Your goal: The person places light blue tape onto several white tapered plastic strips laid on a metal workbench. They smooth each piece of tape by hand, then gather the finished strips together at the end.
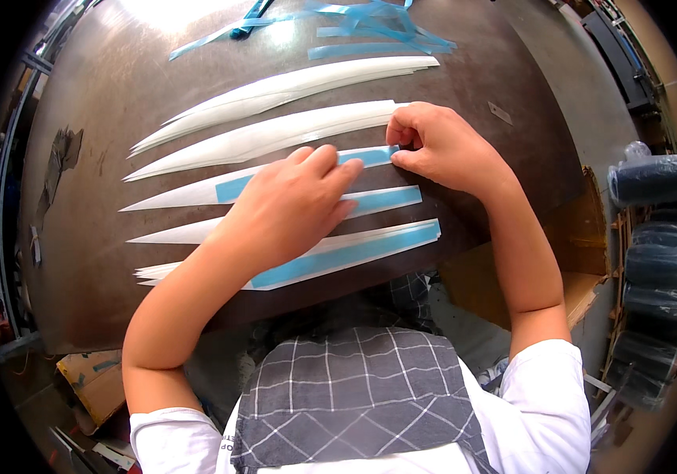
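Several long white pointed pieces lie side by side on the dark table, their tips to the left. My right hand (pixel 445 148) pinches the right end of a light-blue strip (pixel 232 188) on the middle white piece (pixel 166 197). Over that same strip rests my left hand (pixel 285 201), fingers bent and apart, hiding its middle part. Nearer to me, a white piece (pixel 173 233) carries another blue strip (pixel 390 201), partly behind my left hand. The nearest white stack (pixel 421 242) has a blue strip (pixel 346 256) along its right part.
Two plain white stacks (pixel 275 87) (pixel 267 138) lie farther off. Loose blue strips (pixel 378 28) and a dark blue tool (pixel 251 17) are at the table's far edge. Cardboard boxes (pixel 571 280) stand below the table. Plastic-wrapped dark rolls (pixel 662 265) are at right.
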Demonstrator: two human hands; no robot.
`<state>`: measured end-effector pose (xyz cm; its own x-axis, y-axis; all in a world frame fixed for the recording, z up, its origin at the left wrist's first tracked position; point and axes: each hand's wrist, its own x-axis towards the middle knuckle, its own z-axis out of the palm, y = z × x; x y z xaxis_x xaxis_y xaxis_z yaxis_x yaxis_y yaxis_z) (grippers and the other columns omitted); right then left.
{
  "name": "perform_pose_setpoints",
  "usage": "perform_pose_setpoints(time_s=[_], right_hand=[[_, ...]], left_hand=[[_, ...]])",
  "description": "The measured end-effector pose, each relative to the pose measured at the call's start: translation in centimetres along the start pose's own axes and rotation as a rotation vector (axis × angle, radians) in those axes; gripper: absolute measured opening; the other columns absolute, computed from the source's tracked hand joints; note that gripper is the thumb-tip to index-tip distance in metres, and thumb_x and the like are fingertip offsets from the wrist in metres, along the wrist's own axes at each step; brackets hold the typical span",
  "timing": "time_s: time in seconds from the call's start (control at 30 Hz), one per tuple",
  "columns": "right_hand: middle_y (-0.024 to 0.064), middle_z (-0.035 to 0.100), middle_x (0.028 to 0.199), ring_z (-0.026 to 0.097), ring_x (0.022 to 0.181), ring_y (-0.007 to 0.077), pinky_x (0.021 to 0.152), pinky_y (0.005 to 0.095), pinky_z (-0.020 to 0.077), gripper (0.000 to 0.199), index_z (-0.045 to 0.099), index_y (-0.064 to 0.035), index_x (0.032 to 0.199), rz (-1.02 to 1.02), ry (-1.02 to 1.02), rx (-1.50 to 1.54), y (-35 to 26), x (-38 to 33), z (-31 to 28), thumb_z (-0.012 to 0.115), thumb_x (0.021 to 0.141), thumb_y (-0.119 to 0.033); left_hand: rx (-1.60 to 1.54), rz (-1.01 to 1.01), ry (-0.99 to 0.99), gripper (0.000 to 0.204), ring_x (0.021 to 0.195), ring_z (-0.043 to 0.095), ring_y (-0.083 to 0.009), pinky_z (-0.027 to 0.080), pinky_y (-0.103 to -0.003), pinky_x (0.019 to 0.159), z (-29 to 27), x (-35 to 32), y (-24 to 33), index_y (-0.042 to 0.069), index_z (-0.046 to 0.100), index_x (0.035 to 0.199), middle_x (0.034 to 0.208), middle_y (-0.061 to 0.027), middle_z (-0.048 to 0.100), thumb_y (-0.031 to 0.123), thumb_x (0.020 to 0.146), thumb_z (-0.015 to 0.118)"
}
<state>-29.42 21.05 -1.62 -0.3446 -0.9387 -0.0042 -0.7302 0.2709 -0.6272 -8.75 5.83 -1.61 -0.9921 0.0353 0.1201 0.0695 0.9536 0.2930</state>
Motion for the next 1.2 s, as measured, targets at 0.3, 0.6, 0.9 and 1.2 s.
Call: perform_pose_setpoints(time_s=[0.3,0.6,0.9,1.2], right_hand=[[0.0119,0.061,0.077,0.057,0.072,0.0248,0.067,0.0380,0.0479,0.012,0.061,0.0014,0.084,0.147,-0.183,-0.038,-1.6,0.8,-1.5,0.069,0.080,-0.007],[0.0142,0.069,0.099,0.065,0.099,0.0356,0.088,0.0466,0.0514,0.023,0.066,-0.0039,0.107,-0.161,0.493,-0.303,-2.4,-4.3,2.2,0.063,0.085,0.000],[0.0230,0.057,0.145,0.049,0.142,0.0341,0.119,0.0552,0.0326,0.064,0.050,0.0051,0.144,-0.151,0.235,-0.423,-2.9,-7.3,5.3,0.069,0.096,-0.032],[0.0268,0.062,0.133,0.060,0.122,0.0435,0.106,0.0461,0.0477,0.047,0.058,0.0042,0.134,-0.074,0.339,-0.129,-2.4,-5.7,2.8,0.069,0.094,-0.017]], left_hand=[[-0.002,0.026,-0.018,0.041,0.094,0.060,-0.0268,0.053,-0.039,0.076,0.8,1.0,-0.3,0.010,0.062,0.135,0.102,-0.0101,0.056,0.028,0.099,0.068],[-0.020,0.014,-0.027,0.042,0.094,0.059,-0.0281,0.052,-0.040,0.078,0.5,0.8,-0.1,0.011,0.061,0.134,0.103,-0.0104,0.056,0.029,0.097,0.069],[-0.075,0.004,0.001,0.045,0.096,0.059,-0.0295,0.052,-0.040,0.080,0.6,0.4,-0.3,0.010,0.062,0.136,0.105,-0.0111,0.056,0.027,0.095,0.071],[-0.272,0.040,0.207,0.046,0.103,0.064,-0.0267,0.054,-0.037,0.085,-1.9,-2.2,-3.6,0.007,0.064,0.131,0.116,-0.0123,0.063,0.000,0.087,0.074]])
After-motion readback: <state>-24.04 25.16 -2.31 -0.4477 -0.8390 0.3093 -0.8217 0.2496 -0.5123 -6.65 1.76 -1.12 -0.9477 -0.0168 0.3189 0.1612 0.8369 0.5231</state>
